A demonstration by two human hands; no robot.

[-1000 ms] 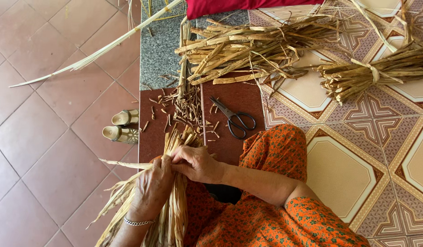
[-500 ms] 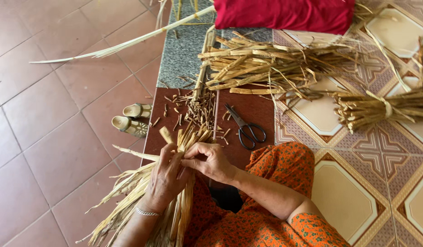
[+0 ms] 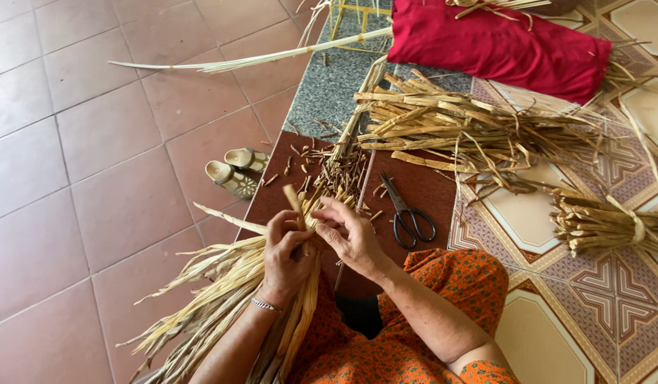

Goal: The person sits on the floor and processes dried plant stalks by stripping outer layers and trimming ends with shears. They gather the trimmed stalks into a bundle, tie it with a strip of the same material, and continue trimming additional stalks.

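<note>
My left hand [image 3: 286,257], with a silver bracelet at the wrist, is closed around a thick bundle of dry straw-coloured leaf strips [image 3: 222,299] that runs down to the lower left. My right hand [image 3: 349,231] pinches the upper ends of the same strips, right beside the left thumb. The cut tips of the bundle [image 3: 300,203] stick up just above both hands. My orange patterned clothing [image 3: 442,299] fills the lower middle.
Black scissors [image 3: 408,213] lie on the dark step right of my hands. A loose pile of dry strips [image 3: 457,131] lies beyond, a tied bundle [image 3: 606,224] at right, a red cloth [image 3: 499,43] at top. A pair of sandals [image 3: 236,171] sits on the tiles at left.
The view has tilted so more of the red cloth and far floor shows. Both hands stay on the strip bundle, with the right fingers shifted slightly higher on its ends.
</note>
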